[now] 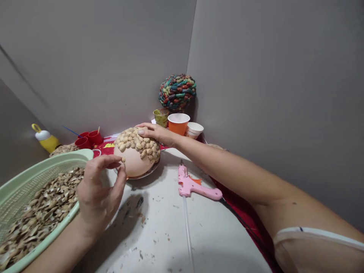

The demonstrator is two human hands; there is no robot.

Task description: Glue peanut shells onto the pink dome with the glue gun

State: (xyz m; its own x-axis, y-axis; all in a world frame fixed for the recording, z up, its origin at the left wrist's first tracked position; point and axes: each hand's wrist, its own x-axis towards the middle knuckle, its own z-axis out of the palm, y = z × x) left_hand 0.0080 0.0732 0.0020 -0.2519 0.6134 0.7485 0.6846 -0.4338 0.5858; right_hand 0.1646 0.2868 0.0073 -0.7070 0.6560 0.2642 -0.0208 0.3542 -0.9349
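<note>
Table (165, 242): pale top, strewn with crumbs that could cling to tacky glue.
Basket (85, 154): green, full of split shells, close beside the left forearm; an elbow knock could spill it.
Rounded form (132, 161): pale, smooth, perhaps a balloon, seated in a shallow dish (150, 173) towards the back of the table. Upper and right parts shell-covered. Lopsided pressure could roll it; if a balloon, heat or a sharp edge could burst it.
Right hand (155, 132): fingers laid over the crown, steadying without clasping; a hard push could loosen shells.
Left hand (99, 189): thumb and forefinger pinching one shell beside the bare surface; any glue there could burn the fingertips.
Glue gun (187, 184): pink, lying right of the form, below the right forearm; if hot, its nozzle could scorch.
Shell (123, 159): tiny; a loose pinch could drop it.
</note>
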